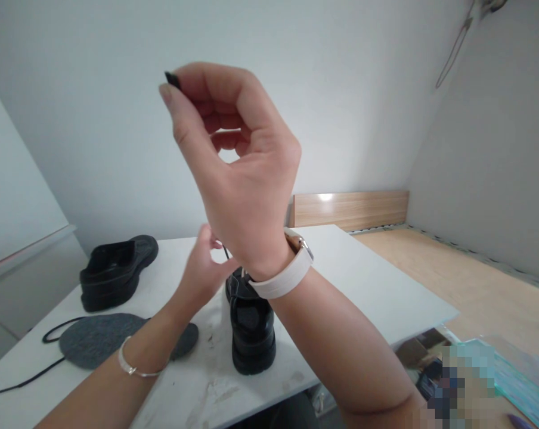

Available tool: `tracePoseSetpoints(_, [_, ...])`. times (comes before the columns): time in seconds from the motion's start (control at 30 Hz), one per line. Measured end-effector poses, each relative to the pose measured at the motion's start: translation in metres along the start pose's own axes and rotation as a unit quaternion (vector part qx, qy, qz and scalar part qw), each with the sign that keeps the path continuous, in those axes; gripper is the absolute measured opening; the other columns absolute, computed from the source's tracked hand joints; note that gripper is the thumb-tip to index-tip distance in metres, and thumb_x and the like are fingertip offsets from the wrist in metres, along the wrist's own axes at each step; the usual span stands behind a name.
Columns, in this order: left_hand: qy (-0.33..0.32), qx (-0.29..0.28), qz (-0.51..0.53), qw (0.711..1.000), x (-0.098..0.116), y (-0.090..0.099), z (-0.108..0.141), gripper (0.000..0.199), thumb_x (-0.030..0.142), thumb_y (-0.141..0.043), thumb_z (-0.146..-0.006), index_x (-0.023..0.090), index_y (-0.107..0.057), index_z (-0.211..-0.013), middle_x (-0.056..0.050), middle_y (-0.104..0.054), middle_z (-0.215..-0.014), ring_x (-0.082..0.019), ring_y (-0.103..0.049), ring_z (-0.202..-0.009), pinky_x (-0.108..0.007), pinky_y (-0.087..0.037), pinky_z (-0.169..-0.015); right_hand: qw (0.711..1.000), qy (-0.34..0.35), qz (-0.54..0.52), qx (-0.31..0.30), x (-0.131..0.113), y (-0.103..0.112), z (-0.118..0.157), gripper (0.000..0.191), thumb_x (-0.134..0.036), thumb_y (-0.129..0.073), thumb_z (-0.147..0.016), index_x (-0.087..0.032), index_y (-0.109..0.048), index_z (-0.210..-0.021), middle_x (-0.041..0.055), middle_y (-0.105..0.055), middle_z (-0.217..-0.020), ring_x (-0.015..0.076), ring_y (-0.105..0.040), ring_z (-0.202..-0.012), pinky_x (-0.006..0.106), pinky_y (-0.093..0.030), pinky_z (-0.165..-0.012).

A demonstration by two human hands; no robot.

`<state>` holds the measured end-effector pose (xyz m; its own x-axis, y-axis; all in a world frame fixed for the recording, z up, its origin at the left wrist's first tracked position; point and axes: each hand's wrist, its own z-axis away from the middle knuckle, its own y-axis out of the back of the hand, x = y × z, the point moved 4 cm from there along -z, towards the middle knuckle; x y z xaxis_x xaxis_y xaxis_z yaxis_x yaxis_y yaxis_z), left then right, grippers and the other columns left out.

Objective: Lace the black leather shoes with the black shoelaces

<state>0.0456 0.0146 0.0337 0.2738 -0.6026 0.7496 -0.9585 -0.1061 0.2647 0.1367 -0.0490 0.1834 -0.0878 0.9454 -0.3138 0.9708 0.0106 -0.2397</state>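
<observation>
My right hand (pixel 247 155) is raised high in front of the wall, thumb and forefinger pinched on a black shoelace (pixel 173 80), of which only a short piece shows. Behind that wrist, my left hand (pixel 207 262) reaches to the black lace-up shoe (pixel 252 328), its fingers curled and its thumb stretched towards the laces. Its fingertips are partly hidden, so I cannot tell whether they grip anything. The shoe stands upright on the white table (pixel 363 286), heel towards me.
A second black shoe (pixel 112 274) stands at the table's far left. Grey insoles (pixel 100 339) lie in front of it, with a loose black lace (pixel 32 378) beside them. A wooden board (pixel 350 210) stands beyond the table. Plastic packaging (pixel 515 381) lies at the lower right.
</observation>
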Motion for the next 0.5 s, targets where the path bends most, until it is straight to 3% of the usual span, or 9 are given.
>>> tracePoseSetpoints(0.03, [-0.033, 0.067, -0.001, 0.997, 0.016, 0.01, 0.0, 0.037, 0.032, -0.076, -0.076, 0.025, -0.056, -0.107, -0.004, -0.063, -0.101, -0.021, -0.059, -0.097, -0.035, -0.052, -0.085, 1.0, 0.002, 0.013, 0.002, 0.001, 0.001, 0.002, 0.023, 0.0, -0.062, -0.09, -0.02, -0.053, -0.084, -0.0052, -0.061, -0.083, 0.0045, -0.058, -0.073, 0.013, -0.047, -0.067])
tracePoseSetpoints(0.1, [-0.177, 0.241, 0.017, 0.954, 0.056, 0.033, 0.004, 0.032, 0.023, -0.08, -0.073, 0.022, -0.059, -0.097, 0.0, -0.061, -0.088, -0.015, -0.059, -0.082, -0.029, -0.051, -0.077, 0.999, 0.007, 0.034, -0.004, 0.002, 0.002, 0.006, 0.02, -0.003, -0.06, -0.093, -0.021, -0.052, -0.088, -0.0043, -0.063, -0.089, 0.0048, -0.059, -0.077, 0.014, -0.047, -0.07])
tracePoseSetpoints(0.17, [-0.24, 0.247, 0.01, 0.939, 0.087, 0.038, 0.003, 0.019, 0.016, -0.075, -0.079, 0.02, -0.063, -0.093, 0.001, -0.063, -0.087, -0.012, -0.06, -0.08, -0.025, -0.052, -0.077, 0.999, 0.016, 0.047, -0.017, 0.002, 0.003, 0.01, 0.018, -0.006, -0.06, -0.094, -0.022, -0.052, -0.09, -0.0039, -0.064, -0.094, 0.0054, -0.061, -0.08, 0.014, -0.048, -0.071])
tracePoseSetpoints(0.27, [-0.25, 0.206, -0.033, 0.946, 0.114, 0.036, -0.002, 0.017, 0.011, -0.073, -0.081, 0.017, -0.067, -0.095, 0.003, -0.065, -0.086, -0.012, -0.062, -0.081, -0.025, -0.053, -0.076, 0.997, 0.016, 0.055, -0.046, 0.002, 0.004, 0.013, 0.014, -0.011, -0.059, -0.097, -0.023, -0.052, -0.092, -0.0034, -0.065, -0.1, 0.0069, -0.064, -0.088, 0.015, -0.049, -0.074])
tracePoseSetpoints(0.4, [-0.24, 0.205, -0.068, 0.946, 0.123, 0.035, -0.004, 0.013, 0.01, -0.073, -0.08, 0.018, -0.069, -0.089, 0.006, -0.065, -0.081, -0.013, -0.065, -0.079, -0.025, -0.055, -0.073, 0.998, 0.027, 0.04, -0.043, -0.001, 0.007, 0.013, 0.016, -0.01, -0.056, -0.097, -0.023, -0.051, -0.089, -0.0049, -0.065, -0.097, 0.0064, -0.063, -0.089, 0.014, -0.051, -0.083])
tracePoseSetpoints(0.5, [-0.235, 0.181, -0.045, 0.954, 0.124, 0.034, -0.007, 0.005, 0.014, -0.069, -0.085, 0.016, -0.072, -0.088, 0.006, -0.065, -0.075, -0.011, -0.066, -0.078, -0.022, -0.054, -0.071, 0.998, 0.028, 0.049, -0.012, -0.002, 0.011, 0.011, 0.016, -0.009, -0.058, -0.094, -0.022, -0.05, -0.087, -0.0033, -0.064, -0.093, 0.0073, -0.063, -0.083, 0.016, -0.052, -0.077])
